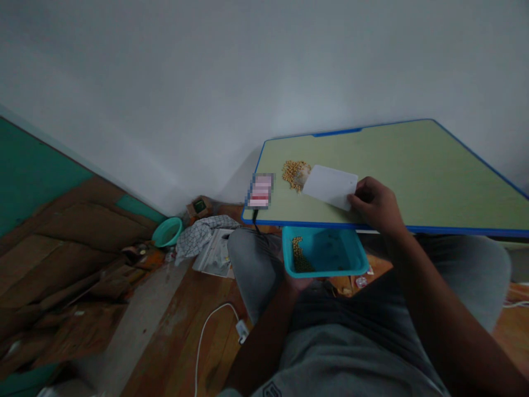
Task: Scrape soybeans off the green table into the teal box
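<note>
My right hand [376, 203] pinches one corner of a flat white plastic card [330, 186] above the light green tabletop [413, 171]. The card's far end is beside a small heap of yellow soybeans [292, 172], with a pale, whitish patch among them. Below the table's front edge, my left hand [298, 281] grips a turquoise plastic basin [330, 253] from its near left side; most of its fingers are hidden underneath. Inside the basin, yellow beans [297, 245] and a darker green mass, perhaps mung beans [303, 264], gather at the left end.
A blurred-out pink card [261, 190] on a dark strap lies at the table's left corner. On the floor to the left are a green basin [167, 231], a checked cloth [202, 234], cardboard [78, 259] and a white cable [202, 331]. A wall [264, 66] stands behind the table.
</note>
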Demonstrator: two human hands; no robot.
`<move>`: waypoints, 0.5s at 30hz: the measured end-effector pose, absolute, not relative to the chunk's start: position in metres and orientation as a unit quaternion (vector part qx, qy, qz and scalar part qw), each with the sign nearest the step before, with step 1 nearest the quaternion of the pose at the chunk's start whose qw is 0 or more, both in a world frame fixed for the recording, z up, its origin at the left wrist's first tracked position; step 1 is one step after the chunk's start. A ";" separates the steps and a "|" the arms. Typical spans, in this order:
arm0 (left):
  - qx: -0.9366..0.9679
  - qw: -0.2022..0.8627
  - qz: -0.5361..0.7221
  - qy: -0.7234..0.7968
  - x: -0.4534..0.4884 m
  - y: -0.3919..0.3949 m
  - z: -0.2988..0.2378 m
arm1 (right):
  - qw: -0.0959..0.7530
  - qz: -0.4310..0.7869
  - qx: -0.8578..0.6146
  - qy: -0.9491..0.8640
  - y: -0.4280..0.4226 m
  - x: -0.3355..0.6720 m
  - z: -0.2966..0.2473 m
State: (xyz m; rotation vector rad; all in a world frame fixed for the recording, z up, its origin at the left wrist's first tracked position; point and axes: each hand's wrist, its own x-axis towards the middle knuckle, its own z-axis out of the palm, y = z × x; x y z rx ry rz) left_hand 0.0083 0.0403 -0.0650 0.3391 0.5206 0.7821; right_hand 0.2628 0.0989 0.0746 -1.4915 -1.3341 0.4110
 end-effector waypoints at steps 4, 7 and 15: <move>0.167 0.881 0.366 0.247 0.006 0.041 -0.066 | 0.525 0.152 -0.638 -0.543 0.099 0.262 0.074; 0.171 0.885 0.357 0.245 0.006 0.042 -0.064 | 0.536 0.149 -0.637 -0.534 0.100 0.263 0.072; 0.185 0.877 0.361 0.258 0.008 0.041 -0.058 | 0.609 0.209 -0.581 -0.497 0.102 0.264 0.069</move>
